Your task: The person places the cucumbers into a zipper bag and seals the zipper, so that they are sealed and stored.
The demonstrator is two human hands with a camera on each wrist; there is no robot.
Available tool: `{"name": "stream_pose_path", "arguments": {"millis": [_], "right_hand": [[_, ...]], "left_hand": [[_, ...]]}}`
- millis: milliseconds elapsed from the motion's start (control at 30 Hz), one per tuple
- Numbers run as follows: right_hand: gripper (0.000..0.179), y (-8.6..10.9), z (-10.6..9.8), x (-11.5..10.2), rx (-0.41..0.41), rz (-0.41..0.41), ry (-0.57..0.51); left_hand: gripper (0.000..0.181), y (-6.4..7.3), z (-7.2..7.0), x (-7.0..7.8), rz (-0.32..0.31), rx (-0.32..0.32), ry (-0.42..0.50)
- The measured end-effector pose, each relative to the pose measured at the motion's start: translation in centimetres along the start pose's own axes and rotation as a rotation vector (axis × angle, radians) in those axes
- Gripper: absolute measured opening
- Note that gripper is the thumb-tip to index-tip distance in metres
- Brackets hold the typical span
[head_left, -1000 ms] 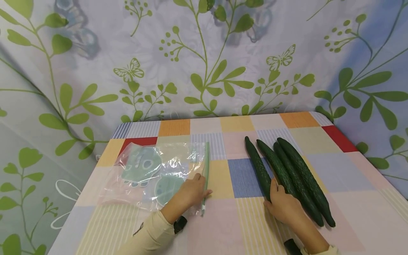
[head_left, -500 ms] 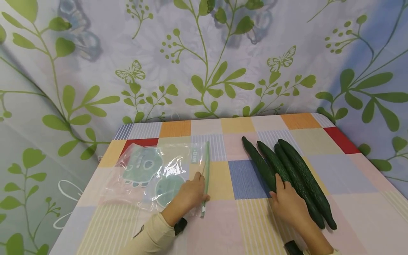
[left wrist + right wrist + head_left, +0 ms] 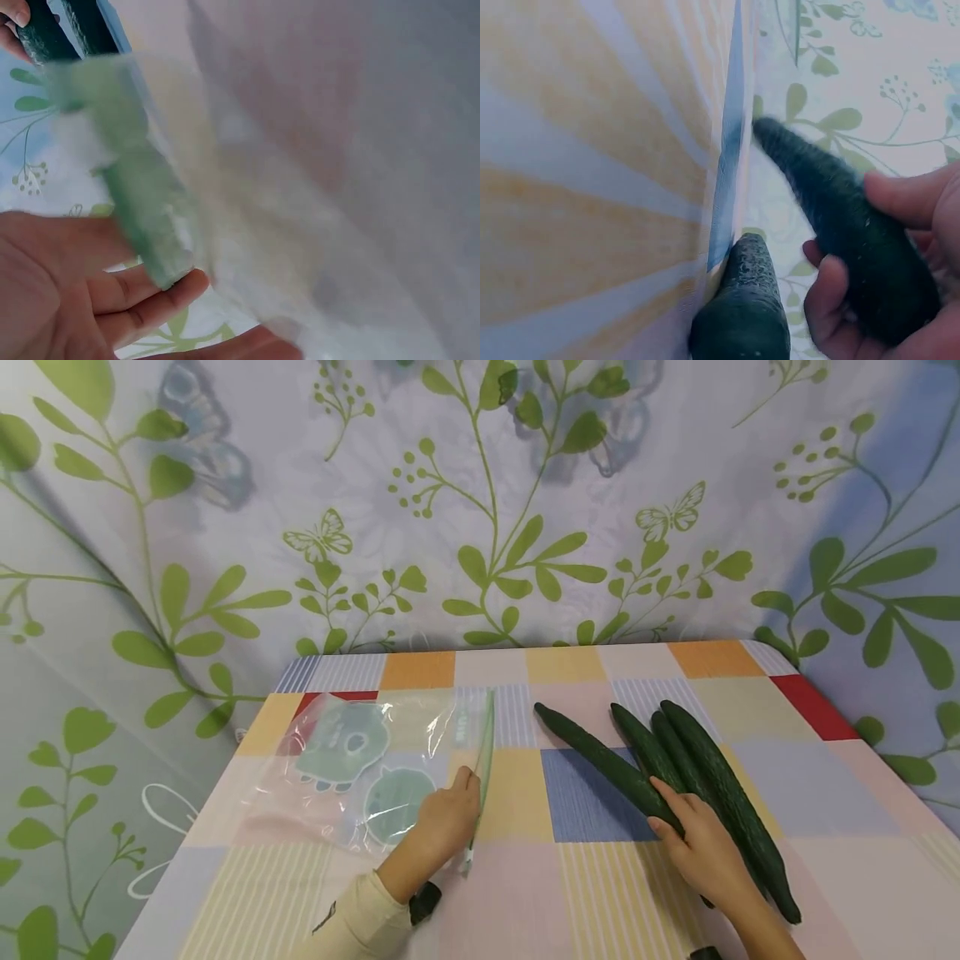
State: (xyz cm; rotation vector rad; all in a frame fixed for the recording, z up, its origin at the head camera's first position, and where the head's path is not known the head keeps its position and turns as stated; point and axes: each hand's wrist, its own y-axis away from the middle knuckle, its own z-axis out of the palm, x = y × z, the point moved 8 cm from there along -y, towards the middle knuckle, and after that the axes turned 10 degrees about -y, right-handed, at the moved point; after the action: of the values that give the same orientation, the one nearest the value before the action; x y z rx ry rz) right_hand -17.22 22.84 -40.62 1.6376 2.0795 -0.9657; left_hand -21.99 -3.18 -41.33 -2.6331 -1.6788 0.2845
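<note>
A clear zip bag (image 3: pixel 408 731) with pale green cartoon prints and a green zip strip (image 3: pixel 487 735) lies flat at the left of the table. My left hand (image 3: pixel 448 818) pinches its zip edge; in the left wrist view that green edge (image 3: pixel 142 180) runs between thumb and fingers. My right hand (image 3: pixel 705 847) grips a long dark green cucumber (image 3: pixel 588 750) near its middle. In the right wrist view the held cucumber (image 3: pixel 840 217) is raised off the table, thumb on one side and curled fingers on the other. Three more cucumbers (image 3: pixel 720 785) lie side by side just right of it.
A patchwork-patterned cloth (image 3: pixel 517 902) covers the table. Behind it hangs a curtain (image 3: pixel 420 543) printed with leaves and butterflies. Another cucumber (image 3: pixel 742 315) lies close below the held one in the right wrist view.
The right hand has taken the leftmost cucumber away from the others; its far end has swung left and it has risen. The left hand stays at the zip edge, which has shifted slightly.
</note>
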Motion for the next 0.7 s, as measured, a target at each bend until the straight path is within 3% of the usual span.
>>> {"name": "stream_pose_path", "arguments": {"millis": [267,433,700], "right_hand": [[0.056,0.2,-0.4,-1.2,0.043,-0.089,-0.067],[0.056,0.6,-0.4,-1.7,-0.001,-0.116,-0.153],[0.053,0.6,0.4,-1.8,-0.072,-0.136,-0.212]], "left_hand": [[0.051,0.2,0.0,-0.4,-0.046,0.02,-0.021],[0.054,0.4,0.0,-0.2,-0.044,0.07,-0.074],[0.054,0.3,-0.6,-0.4,-0.059,0.072,-0.083]]}}
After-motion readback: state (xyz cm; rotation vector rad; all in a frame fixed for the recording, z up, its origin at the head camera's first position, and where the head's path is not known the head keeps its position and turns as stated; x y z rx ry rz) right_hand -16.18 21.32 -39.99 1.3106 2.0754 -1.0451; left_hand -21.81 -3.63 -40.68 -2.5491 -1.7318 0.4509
